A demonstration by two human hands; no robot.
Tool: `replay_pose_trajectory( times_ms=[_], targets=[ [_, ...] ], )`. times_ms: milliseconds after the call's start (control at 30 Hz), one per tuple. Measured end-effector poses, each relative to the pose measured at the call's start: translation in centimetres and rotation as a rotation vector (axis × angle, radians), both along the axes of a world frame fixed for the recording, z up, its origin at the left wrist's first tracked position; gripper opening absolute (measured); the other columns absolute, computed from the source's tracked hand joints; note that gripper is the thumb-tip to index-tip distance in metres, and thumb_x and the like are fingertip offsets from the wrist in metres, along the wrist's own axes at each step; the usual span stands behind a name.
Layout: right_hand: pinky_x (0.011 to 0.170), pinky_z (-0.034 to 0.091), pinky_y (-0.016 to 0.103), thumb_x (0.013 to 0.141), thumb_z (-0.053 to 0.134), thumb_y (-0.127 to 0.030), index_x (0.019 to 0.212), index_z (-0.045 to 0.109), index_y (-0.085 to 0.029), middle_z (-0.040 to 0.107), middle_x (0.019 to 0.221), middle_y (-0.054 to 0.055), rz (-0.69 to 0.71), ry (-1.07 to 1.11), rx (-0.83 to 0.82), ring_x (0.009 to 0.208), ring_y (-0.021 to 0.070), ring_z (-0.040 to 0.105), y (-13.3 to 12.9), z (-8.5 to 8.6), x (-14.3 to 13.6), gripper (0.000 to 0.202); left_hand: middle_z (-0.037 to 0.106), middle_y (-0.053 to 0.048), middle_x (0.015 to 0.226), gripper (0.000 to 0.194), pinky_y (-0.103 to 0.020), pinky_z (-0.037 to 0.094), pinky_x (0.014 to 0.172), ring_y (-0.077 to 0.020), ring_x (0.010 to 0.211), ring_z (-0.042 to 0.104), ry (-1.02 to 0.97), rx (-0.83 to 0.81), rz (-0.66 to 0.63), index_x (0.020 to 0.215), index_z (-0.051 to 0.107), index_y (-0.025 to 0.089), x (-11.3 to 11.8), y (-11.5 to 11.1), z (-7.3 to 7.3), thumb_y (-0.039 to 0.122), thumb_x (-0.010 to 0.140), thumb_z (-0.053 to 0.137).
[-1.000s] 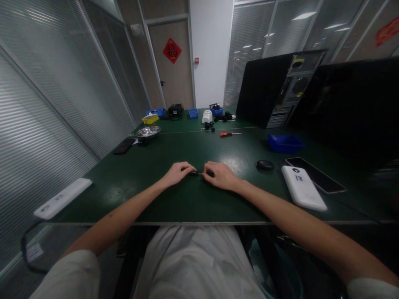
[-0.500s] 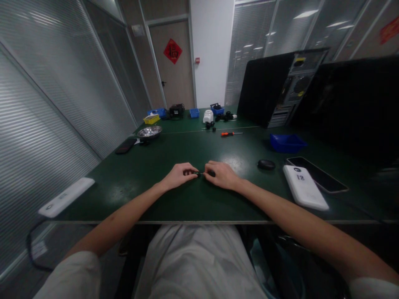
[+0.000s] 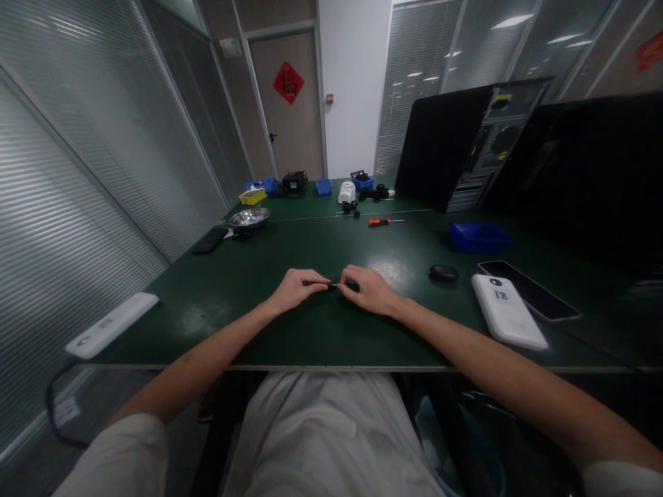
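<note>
Just above the green tabletop (image 3: 311, 252), my left hand (image 3: 296, 290) pinches one end of a small dark piece (image 3: 332, 286) between thumb and fingertips. My right hand (image 3: 367, 290) is closed from the other side, its fingers curled round a dark object (image 3: 352, 285) mostly hidden by them. The fingertips of both hands are a short gap apart, with the small piece between them. Its exact shape is too small to tell.
A black mouse (image 3: 443, 273), a white device (image 3: 507, 310), a phone (image 3: 539, 293) and a blue tray (image 3: 479, 238) lie at right. Beyond my hands are an orange screwdriver (image 3: 380, 222) and a metal bowl (image 3: 249, 219). Another white device (image 3: 111, 326) lies at left.
My left fingers have straightened and pressed closer together around the small piece. My right hand keeps nearly the same pose. The view has shifted very slightly.
</note>
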State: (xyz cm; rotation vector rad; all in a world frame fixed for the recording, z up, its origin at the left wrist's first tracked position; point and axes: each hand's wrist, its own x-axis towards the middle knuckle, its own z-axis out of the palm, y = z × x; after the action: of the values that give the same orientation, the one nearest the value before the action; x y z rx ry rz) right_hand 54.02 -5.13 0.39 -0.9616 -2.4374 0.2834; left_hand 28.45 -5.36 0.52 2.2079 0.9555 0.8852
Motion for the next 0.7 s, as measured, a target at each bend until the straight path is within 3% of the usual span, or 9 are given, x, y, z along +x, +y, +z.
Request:
replay_pose_trajectory(
  times_ms=[200, 700],
  targets=[
    [0.067, 0.033, 0.027, 0.098, 0.056, -0.033, 0.096, 0.063, -0.022, 0.064, 0.097, 0.002, 0.029, -0.086, 0.028, 0.079, 0.0154, 0.057, -0.3, -0.05, -0.3, 0.013, 0.075, -0.008, 0.101, 0.02, -0.035, 0.053, 0.085, -0.0228, 0.092, 0.07, 0.094, 0.061, -0.021, 0.104, 0.083, 0.026, 0.36, -0.06, 0.0, 0.036, 0.092, 0.069],
    [0.066, 0.033, 0.027, 0.1, 0.054, -0.032, 0.097, 0.059, -0.021, 0.063, 0.097, 0.003, 0.024, -0.066, 0.044, 0.079, 0.0151, 0.057, -0.32, -0.43, -0.65, 0.012, 0.076, -0.008, 0.104, 0.021, -0.029, 0.052, 0.089, -0.0193, 0.094, 0.07, 0.05, 0.079, -0.027, 0.101, 0.082, 0.019, 0.65, -0.15, -0.31, 0.032, 0.095, 0.066]
  ],
)
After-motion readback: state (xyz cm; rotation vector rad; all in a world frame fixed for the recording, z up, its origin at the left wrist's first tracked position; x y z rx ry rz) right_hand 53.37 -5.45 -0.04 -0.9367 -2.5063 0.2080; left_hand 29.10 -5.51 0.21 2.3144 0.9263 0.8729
